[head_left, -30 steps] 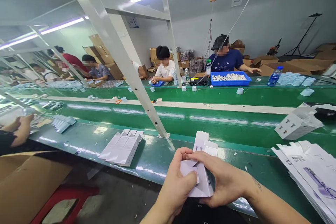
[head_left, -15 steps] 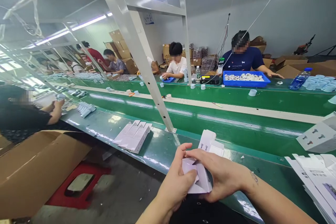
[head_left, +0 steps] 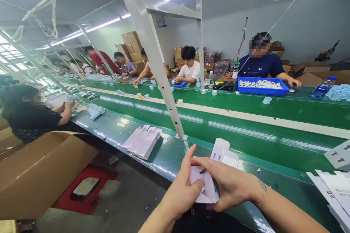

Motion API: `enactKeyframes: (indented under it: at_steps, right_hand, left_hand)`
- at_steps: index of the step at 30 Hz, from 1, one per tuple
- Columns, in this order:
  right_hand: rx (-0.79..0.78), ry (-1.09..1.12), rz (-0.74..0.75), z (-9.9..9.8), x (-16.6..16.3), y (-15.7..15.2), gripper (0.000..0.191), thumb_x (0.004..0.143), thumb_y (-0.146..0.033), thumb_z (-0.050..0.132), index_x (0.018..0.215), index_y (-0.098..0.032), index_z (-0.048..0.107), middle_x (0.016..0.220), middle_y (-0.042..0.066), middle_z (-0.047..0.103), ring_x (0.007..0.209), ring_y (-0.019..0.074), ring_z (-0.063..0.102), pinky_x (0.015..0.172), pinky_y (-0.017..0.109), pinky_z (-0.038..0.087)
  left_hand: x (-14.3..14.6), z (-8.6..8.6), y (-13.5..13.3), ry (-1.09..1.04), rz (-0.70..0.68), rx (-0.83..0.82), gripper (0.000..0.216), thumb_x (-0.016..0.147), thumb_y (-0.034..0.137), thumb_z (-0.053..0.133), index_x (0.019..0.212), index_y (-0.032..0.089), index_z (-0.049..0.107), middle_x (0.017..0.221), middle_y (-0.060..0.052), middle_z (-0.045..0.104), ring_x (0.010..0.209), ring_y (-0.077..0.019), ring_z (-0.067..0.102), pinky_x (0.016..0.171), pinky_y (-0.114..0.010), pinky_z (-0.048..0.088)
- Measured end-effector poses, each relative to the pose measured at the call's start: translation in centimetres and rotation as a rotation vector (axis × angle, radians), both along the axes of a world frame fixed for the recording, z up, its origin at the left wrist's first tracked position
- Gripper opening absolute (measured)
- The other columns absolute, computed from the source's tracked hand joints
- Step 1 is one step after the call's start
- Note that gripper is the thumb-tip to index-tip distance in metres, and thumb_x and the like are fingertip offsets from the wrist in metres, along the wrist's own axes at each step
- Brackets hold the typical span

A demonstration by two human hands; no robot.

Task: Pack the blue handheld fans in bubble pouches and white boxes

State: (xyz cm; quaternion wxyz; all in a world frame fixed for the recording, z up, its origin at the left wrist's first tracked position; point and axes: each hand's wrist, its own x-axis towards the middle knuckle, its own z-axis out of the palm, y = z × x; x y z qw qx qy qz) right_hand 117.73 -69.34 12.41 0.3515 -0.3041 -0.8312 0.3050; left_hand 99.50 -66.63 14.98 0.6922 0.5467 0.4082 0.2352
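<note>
Both my hands are around a small white cardboard box point(head_left: 210, 193), held low in front of me. On its left side my left hand point(head_left: 183, 184) grips it, with the thumb pressed on a folded flap and the index finger pointing up. My right hand point(head_left: 229, 179) wraps the other side, its fingers bent over the top edge. Flaps at the near end stand partly folded; the inside is mostly hidden. Just beyond my hands lies another white box point(head_left: 221, 148) with screws printed on it, partly covered by my right hand.
Flat white cartons lie stacked at left point(head_left: 143, 140) and at right point(head_left: 337, 191). A printed white box point(head_left: 339, 154) sits at the right edge. A metal post point(head_left: 166, 98) rises from the green bench. Across the conveyor point(head_left: 246, 131), co-workers sit near a blue tray point(head_left: 262, 90) of white parts.
The view has shifted slightly left, so surroundings sit farther right. My hands keep their hold on the box, almost unmoved. Across the belt, one co-worker's arm now reaches toward the line.
</note>
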Motion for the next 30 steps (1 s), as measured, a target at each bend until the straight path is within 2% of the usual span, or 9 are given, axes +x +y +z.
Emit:
enactKeyframes:
  at_steps: [4,9,13,16,20,22,24,27,30]
  right_hand:
    - [0.032,0.082,-0.008,-0.6,-0.6,0.3,0.125,0.057,-0.018,0.082,0.152,-0.027,0.001,0.149,0.016,0.039,0.137,0.0286,0.042,0.11,0.04,0.038]
    - [0.04,0.099,-0.121,-0.7,-1.4,0.7,0.125,0.065,-0.02,0.08,0.151,-0.029,-0.01,0.15,0.018,0.035,0.141,0.0291,0.036,0.111,0.046,0.036]
    - [0.083,0.105,-0.147,-1.9,-2.6,1.0,0.12,0.065,-0.026,0.081,0.151,-0.027,-0.003,0.148,0.018,0.033,0.142,0.032,0.032,0.114,0.049,0.031]
    - [0.191,0.101,-0.179,-3.9,-4.2,1.1,0.125,0.06,-0.041,0.086,0.15,-0.026,0.002,0.146,0.018,0.027,0.141,0.0367,0.028,0.113,0.051,0.031]
    - [0.256,0.222,-0.3,-5.1,-6.3,1.9,0.112,0.067,-0.046,0.079,0.15,-0.025,0.006,0.14,0.017,0.034,0.132,0.0357,0.038,0.108,0.051,0.037]
    - [0.273,0.218,-0.308,-4.7,-6.9,3.0,0.107,0.072,-0.045,0.075,0.151,-0.024,0.005,0.136,0.016,0.042,0.126,0.0327,0.046,0.105,0.049,0.041]
    - [0.301,0.143,-0.247,-4.4,-7.1,4.3,0.106,0.075,-0.046,0.073,0.152,-0.023,0.003,0.132,0.016,0.049,0.123,0.0312,0.05,0.108,0.052,0.037]
    - [0.285,-0.024,-0.114,-5.3,-7.0,5.7,0.108,0.075,-0.049,0.073,0.152,-0.026,0.001,0.139,0.019,0.047,0.134,0.0358,0.041,0.113,0.066,0.018]
    - [0.006,0.011,-0.21,-7.9,-6.9,6.0,0.119,0.063,-0.068,0.075,0.152,-0.027,0.008,0.156,0.024,0.023,0.146,0.0452,0.01,0.109,0.074,0.005]
  left_hand:
    - [-0.6,0.4,0.8,-0.132,0.008,-0.039,0.099,0.071,0.016,0.066,0.152,0.036,0.012,0.125,-0.008,0.05,0.086,-0.018,0.061,0.073,-0.029,0.048]
    - [-1.2,-1.5,2.1,-0.279,0.096,0.031,0.093,0.077,0.037,0.072,0.151,0.032,0.015,0.136,-0.01,0.042,0.121,-0.0278,0.05,0.097,-0.038,0.044]
    - [-2.2,-3.1,3.1,-0.138,-0.011,0.224,0.081,0.087,0.058,0.056,0.153,0.029,0.019,0.154,-0.012,0.03,0.141,-0.0304,0.031,0.115,-0.042,0.024]
    - [-3.2,-2.8,4.0,-0.132,-0.051,0.257,0.082,0.087,0.068,0.044,0.154,0.03,0.016,0.155,-0.013,0.032,0.142,-0.0301,0.03,0.117,-0.045,0.02]
    - [-3.5,-1.7,4.7,-0.125,0.005,0.269,0.085,0.08,0.071,0.055,0.151,0.03,0.03,0.155,-0.011,0.034,0.141,-0.03,0.033,0.116,-0.042,0.022]
    - [-3.4,-1.7,5.0,-0.159,0.187,0.07,0.084,0.076,0.075,0.056,0.145,0.03,0.041,0.149,-0.011,0.044,0.133,-0.031,0.045,0.11,-0.042,0.034]
    - [-3.4,-2.0,5.4,-0.231,0.326,-0.258,0.078,0.078,0.076,0.052,0.136,0.024,0.05,0.134,-0.013,0.058,0.119,-0.0307,0.058,0.098,-0.041,0.045]
    - [-4.7,-3.3,6.4,-0.288,0.175,-0.615,0.062,0.082,0.064,0.057,0.119,0.015,0.06,0.108,-0.014,0.071,0.097,-0.0295,0.067,0.08,-0.038,0.051]
    - [-7.1,-5.3,7.7,-0.27,0.101,-0.599,0.053,0.077,0.043,0.067,0.121,0.014,0.059,0.101,-0.011,0.072,0.091,-0.0283,0.068,0.077,-0.037,0.049]
